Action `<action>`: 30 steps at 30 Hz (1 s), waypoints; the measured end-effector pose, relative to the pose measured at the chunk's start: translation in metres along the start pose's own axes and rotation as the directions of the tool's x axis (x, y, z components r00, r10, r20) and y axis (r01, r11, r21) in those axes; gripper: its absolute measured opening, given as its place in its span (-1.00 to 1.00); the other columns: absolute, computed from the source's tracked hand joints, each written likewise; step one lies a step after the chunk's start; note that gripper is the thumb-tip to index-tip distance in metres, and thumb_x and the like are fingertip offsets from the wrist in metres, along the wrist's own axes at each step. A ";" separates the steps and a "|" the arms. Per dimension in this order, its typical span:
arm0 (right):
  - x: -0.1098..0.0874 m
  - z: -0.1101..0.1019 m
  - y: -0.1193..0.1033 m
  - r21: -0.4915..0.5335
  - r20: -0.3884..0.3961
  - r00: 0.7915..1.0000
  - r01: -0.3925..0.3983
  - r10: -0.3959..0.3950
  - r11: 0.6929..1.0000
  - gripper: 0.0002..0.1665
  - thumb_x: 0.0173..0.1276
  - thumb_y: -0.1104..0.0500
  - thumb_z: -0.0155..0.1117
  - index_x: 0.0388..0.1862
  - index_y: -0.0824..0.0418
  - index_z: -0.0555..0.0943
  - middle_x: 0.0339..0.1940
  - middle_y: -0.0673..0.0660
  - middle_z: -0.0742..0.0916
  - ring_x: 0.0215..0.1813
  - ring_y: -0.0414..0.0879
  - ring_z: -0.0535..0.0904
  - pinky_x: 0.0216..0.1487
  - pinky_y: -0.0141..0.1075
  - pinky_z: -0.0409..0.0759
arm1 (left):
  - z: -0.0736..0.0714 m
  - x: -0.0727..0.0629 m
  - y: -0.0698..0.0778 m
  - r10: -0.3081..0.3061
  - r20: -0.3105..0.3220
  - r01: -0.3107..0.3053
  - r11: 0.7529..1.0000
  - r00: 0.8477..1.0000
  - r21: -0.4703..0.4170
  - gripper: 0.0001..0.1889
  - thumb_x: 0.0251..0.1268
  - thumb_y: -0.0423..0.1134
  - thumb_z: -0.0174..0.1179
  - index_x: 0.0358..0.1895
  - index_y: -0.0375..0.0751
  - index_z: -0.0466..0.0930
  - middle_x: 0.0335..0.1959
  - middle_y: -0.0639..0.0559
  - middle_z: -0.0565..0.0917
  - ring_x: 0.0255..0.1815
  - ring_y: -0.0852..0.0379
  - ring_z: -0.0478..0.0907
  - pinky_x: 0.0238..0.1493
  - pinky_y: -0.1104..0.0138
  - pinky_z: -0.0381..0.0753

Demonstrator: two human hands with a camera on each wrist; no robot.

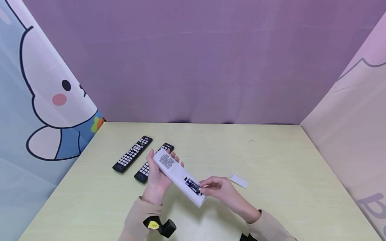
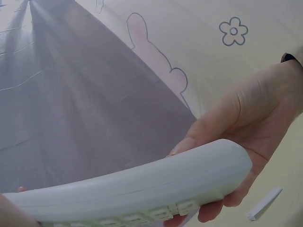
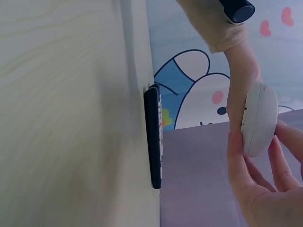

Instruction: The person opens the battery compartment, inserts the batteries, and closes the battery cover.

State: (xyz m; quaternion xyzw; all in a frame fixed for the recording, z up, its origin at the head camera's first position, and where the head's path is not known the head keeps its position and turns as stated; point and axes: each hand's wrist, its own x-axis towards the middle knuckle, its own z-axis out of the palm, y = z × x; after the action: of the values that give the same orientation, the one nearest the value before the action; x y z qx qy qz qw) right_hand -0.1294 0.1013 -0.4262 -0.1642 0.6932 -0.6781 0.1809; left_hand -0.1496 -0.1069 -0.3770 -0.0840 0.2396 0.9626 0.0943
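Note:
A white remote control [image 1: 178,174] lies back up across my left hand [image 1: 157,182], which grips it by its far part above the table. Its battery compartment [image 1: 193,186] is uncovered, and batteries show inside. My right hand [image 1: 221,190] is at the near end, with fingertips at the compartment's edge. In the left wrist view, fingers of the right hand [image 2: 241,113] lie both over and under the remote [image 2: 142,184], whose keys face down. The right wrist view shows the remote's end [image 3: 260,119] between the right hand's fingers [image 3: 282,161]. The white battery cover [image 1: 239,181] lies right of that hand.
Two black remote controls lie keys up at the left of the pale table [image 1: 286,160]: the outer one [image 1: 132,154] in full view, the inner one [image 1: 141,174] partly behind my left hand. A purple cloth [image 1: 193,67] stands behind, with printed cloths at both sides.

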 end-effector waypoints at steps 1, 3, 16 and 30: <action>0.000 0.000 0.000 0.010 -0.012 1.000 -0.009 0.009 1.000 -0.62 0.06 0.22 0.31 -0.19 0.46 0.53 -0.09 0.29 0.61 -0.14 -0.07 0.59 -0.09 -0.29 0.52 | 0.000 0.000 0.000 0.001 -0.001 -0.001 1.000 1.000 -0.001 -0.44 0.17 0.35 -0.32 -0.12 -0.10 0.21 -0.38 0.07 0.43 -0.34 0.17 0.36 -0.07 0.24 0.31; 0.000 0.002 0.000 0.031 -0.040 0.999 -0.018 0.019 0.999 -0.62 0.04 0.24 0.32 -0.21 0.49 0.53 -0.10 0.29 0.62 -0.16 -0.08 0.60 -0.09 -0.29 0.52 | 0.001 0.000 -0.001 -0.001 0.004 0.001 1.000 1.000 -0.001 -0.44 0.18 0.35 -0.33 -0.11 -0.09 0.20 -0.38 0.07 0.42 -0.34 0.17 0.35 -0.08 0.24 0.31; -0.004 0.010 -0.004 0.010 -0.137 0.990 -0.029 0.030 1.000 -0.69 0.00 0.30 0.33 -0.31 0.50 0.54 -0.20 0.28 0.65 -0.25 -0.09 0.60 -0.17 -0.35 0.53 | 0.004 -0.002 -0.006 -0.005 0.041 0.004 1.000 0.999 0.018 -0.45 0.19 0.34 -0.35 -0.12 -0.08 0.20 -0.38 0.08 0.41 -0.34 0.17 0.33 -0.10 0.25 0.32; -0.005 0.009 -0.004 0.001 -0.096 0.995 -0.033 0.033 0.999 -0.69 0.05 0.27 0.30 -0.26 0.47 0.53 -0.18 0.25 0.64 -0.23 -0.09 0.60 -0.15 -0.32 0.53 | 0.004 -0.002 -0.006 -0.013 0.009 0.013 0.999 1.000 0.030 -0.44 0.18 0.34 -0.34 -0.10 -0.07 0.20 -0.37 0.08 0.40 -0.33 0.18 0.34 -0.08 0.25 0.32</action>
State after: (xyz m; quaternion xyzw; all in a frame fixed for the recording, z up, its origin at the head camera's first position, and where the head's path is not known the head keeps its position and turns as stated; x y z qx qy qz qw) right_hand -0.1210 0.0952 -0.4219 -0.1200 0.7040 -0.6819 0.1582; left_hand -0.1470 -0.1001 -0.3760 -0.0800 0.2528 0.9587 0.1029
